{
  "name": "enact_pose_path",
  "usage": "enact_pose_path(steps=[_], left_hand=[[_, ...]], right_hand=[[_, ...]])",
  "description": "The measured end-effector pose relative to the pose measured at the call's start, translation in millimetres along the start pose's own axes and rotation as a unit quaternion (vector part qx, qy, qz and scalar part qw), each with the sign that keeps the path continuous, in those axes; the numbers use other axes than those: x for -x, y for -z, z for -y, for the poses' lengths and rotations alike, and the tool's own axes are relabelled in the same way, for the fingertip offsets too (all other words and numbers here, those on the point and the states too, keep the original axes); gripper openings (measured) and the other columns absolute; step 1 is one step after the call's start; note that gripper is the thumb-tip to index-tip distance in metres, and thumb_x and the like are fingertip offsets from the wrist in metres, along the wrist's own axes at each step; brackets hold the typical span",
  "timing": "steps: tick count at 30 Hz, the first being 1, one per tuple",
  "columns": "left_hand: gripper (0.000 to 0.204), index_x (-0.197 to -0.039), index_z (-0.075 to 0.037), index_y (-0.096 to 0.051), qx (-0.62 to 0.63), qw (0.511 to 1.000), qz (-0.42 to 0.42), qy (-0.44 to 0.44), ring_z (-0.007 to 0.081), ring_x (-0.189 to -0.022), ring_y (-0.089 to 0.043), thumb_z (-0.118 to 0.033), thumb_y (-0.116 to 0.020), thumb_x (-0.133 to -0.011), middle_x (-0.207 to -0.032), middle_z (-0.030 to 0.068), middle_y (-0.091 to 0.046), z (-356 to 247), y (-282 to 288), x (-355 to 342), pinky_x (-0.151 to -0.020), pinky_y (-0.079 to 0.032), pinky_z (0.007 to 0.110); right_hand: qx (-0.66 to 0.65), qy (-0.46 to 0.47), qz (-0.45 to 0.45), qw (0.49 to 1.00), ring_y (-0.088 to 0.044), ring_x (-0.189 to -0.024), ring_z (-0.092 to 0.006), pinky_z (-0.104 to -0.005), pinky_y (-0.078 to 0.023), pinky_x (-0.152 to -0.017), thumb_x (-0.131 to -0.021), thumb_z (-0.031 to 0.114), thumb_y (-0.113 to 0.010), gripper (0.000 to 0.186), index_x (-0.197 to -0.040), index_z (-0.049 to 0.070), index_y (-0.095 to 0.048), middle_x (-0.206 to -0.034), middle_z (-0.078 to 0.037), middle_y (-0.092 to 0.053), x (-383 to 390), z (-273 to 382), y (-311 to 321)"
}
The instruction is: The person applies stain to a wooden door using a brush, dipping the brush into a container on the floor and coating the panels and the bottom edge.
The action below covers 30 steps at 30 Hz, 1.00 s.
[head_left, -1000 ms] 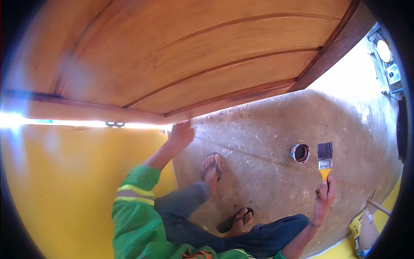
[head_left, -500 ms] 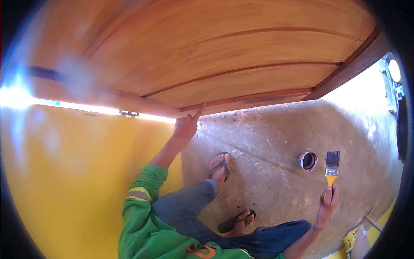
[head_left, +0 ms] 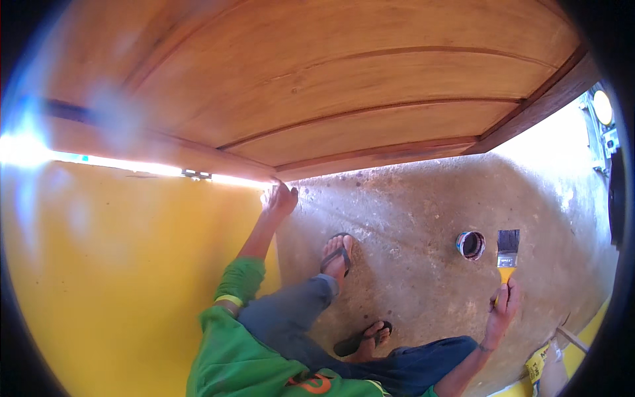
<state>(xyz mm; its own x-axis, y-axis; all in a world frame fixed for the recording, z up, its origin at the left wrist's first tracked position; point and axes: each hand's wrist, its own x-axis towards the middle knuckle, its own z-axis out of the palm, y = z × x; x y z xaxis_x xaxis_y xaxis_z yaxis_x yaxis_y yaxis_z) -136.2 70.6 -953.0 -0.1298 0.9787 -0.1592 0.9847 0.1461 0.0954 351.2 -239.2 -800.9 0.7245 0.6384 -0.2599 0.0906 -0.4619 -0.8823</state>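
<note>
My right hand (head_left: pixel 505 303) is closed around the yellow handle of a flat paintbrush (head_left: pixel 507 257), whose dark bristles point away from me. Just left of the bristles, a small open can (head_left: pixel 470 245) with dark residue on its rim stands on the floor. At the lower corner of a brown wooden panelled door (head_left: pixel 397 76), beside the yellow wall, is my left hand (head_left: pixel 281 200). It holds nothing that I can see; a finger reaches up to the door's bottom edge and the thumb stands apart. Some of its fingers are partly hidden.
A yellow wall (head_left: pixel 132 278) runs along my left, with a metal hinge (head_left: pixel 196 175) in the bright gap by the door. My sandalled feet stand on the stained concrete floor (head_left: pixel 423 298). A wooden stick (head_left: pixel 572 339) and a yellow-labelled container (head_left: pixel 537 367) are at the lower right.
My left hand has slid left and slightly down along the door's bottom edge to its corner, its pointing finger drawn back. The brush in my right hand has barely shifted.
</note>
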Motion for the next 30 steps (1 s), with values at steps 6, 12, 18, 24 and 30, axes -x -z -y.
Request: enact_pose_path(steps=[6,12,18,24,30], left_hand=[[0.071,-0.139,0.012,-0.035,-0.031,0.995,0.082,-0.055,0.0470,-0.094,-0.064,-0.039,-0.051,-0.093,-0.096,0.0333,-0.065,-64.3,42.1,25.3,-0.088,-0.049,0.054],[0.077,-0.143,0.013,-0.022,-0.041,0.996,0.073,-0.015,0.0474,-0.094,-0.064,-0.038,-0.049,-0.093,-0.095,0.0329,-0.066,-61.3,67.6,20.9,-0.085,-0.049,0.056],[0.085,-0.144,0.016,-0.008,0.001,0.998,0.068,-0.003,0.0485,-0.090,-0.064,-0.032,-0.053,-0.090,-0.095,0.0336,-0.065,-63.3,43.2,6.2,-0.085,-0.050,0.056],[0.084,-0.145,0.011,-0.012,-0.020,0.996,0.073,-0.053,0.0486,-0.085,-0.064,-0.029,-0.058,-0.087,-0.088,0.0319,-0.066,-47.5,55.7,17.6,-0.080,-0.051,0.055],[0.082,-0.147,0.010,-0.011,-0.053,0.996,0.074,-0.024,0.0472,-0.090,-0.064,-0.032,-0.053,-0.090,-0.095,0.0311,-0.065,-57.9,60.2,18.1,-0.085,-0.048,0.056]], right_hand=[[0.038,0.009,-0.012,0.999,-0.033,-0.059,-0.0029,-0.0216,-0.026,-0.049,-0.099,0.022,-0.049,0.020,-0.104,0.004,-0.056,-0.069,0.005,-0.035,1.4,-7.4,2.0],[-0.012,0.017,-0.004,1.000,-0.034,-0.059,-0.0037,-0.0227,-0.027,-0.050,-0.098,0.021,-0.049,0.020,-0.104,0.004,-0.056,-0.068,0.005,-0.036,1.2,-11.8,-1.0],[0.026,0.022,-0.016,0.999,-0.037,-0.060,-0.0056,-0.0239,-0.030,-0.051,-0.097,0.020,-0.048,0.020,-0.102,0.003,-0.057,-0.068,0.003,-0.038,4.5,-16.0,-1.0],[0.077,0.050,-0.019,0.996,-0.037,-0.052,-0.0027,-0.0208,-0.028,-0.044,-0.101,0.024,-0.047,0.026,-0.112,0.003,-0.058,-0.065,0.003,-0.043,5.5,-26.8,10.1],[0.061,0.059,0.002,0.996,-0.037,-0.052,-0.0025,-0.0205,-0.028,-0.044,-0.101,0.025,-0.048,0.027,-0.112,0.003,-0.057,-0.065,0.003,-0.043,13.8,-16.1,6.0]])
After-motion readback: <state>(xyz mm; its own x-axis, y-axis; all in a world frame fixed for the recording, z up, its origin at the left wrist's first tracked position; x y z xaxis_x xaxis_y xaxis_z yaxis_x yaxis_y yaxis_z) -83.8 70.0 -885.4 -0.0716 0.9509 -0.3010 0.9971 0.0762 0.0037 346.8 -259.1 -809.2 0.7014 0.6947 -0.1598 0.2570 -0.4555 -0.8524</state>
